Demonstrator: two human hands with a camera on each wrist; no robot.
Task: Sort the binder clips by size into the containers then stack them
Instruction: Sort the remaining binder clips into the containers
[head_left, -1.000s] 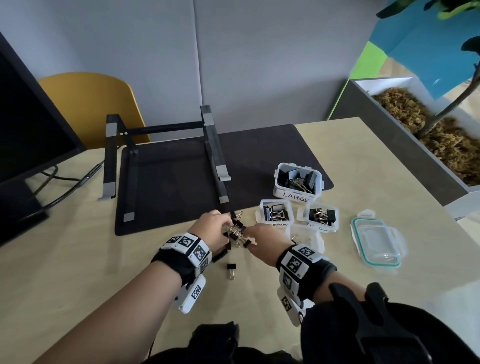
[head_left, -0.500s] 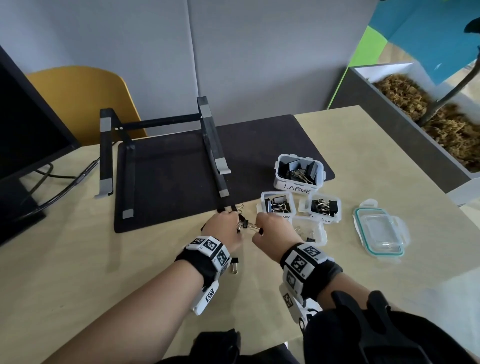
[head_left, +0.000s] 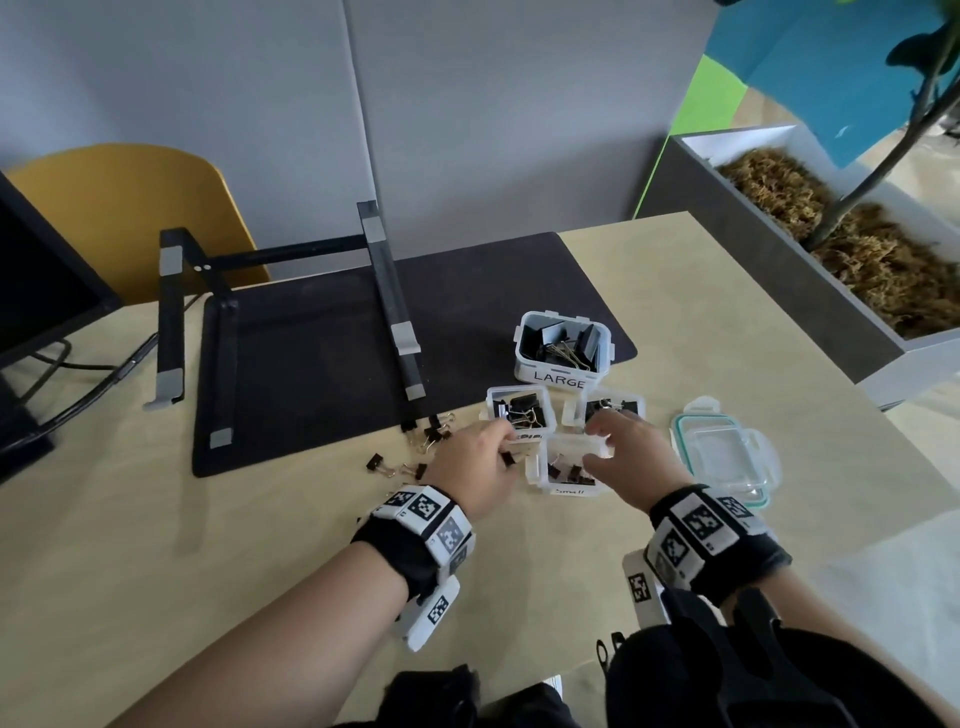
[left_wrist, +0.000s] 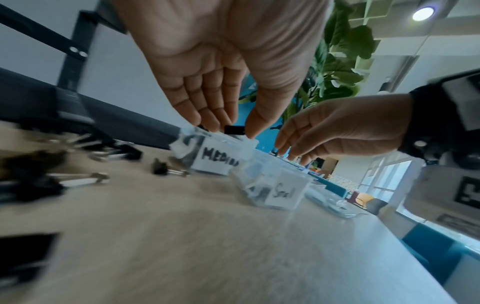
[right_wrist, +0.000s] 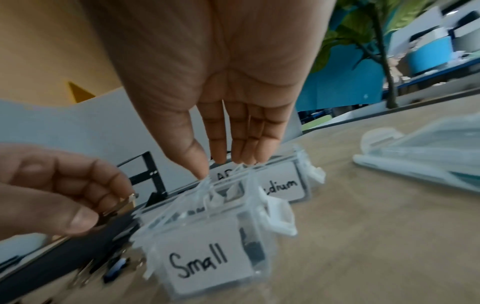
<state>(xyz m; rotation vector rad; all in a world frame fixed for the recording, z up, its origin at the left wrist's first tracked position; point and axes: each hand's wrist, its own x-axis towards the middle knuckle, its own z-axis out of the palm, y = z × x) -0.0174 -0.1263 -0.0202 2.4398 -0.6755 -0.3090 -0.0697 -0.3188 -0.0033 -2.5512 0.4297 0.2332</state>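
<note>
Since both hands left the loose pile, left hand (head_left: 475, 470) now pinches one binder clip (left_wrist: 234, 130) over the Medium container (head_left: 519, 415) — right hand (head_left: 636, 457) fingers spread, empty, at the Small container (head_left: 569, 480); sorting ongoing.

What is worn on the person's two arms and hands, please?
Both hands are bare, the left hand and right hand alike. Each wrist carries a black band with white blocks printed with black square codes. No sleeves cover the forearms.

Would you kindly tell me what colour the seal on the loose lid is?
The lid has a teal-green seal around its clear plastic, clearest in the head view.
</note>
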